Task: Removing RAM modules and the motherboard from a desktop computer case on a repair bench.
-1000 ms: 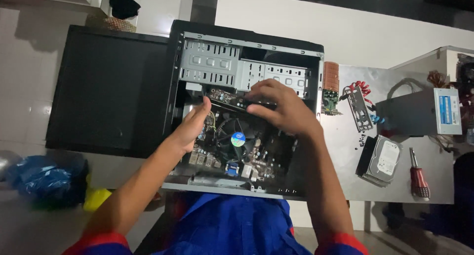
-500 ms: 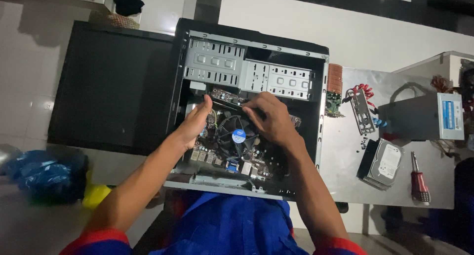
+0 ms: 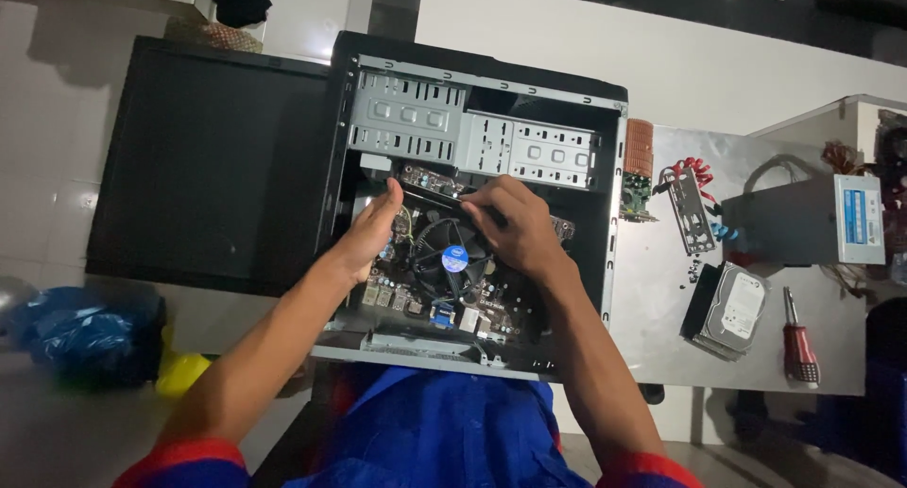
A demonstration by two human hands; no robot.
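Both hands shifted lower; my left hand and right hand pinch the memory stick ends inside the open computer case, frame centre, above the cooler fan

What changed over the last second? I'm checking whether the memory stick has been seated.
The right hand slid a little left and lower along the memory stick, its fingers now pressing nearer the cooler fan. The left hand kept its place at the stick's left end. The open computer case, hard drive and screwdriver did not move.
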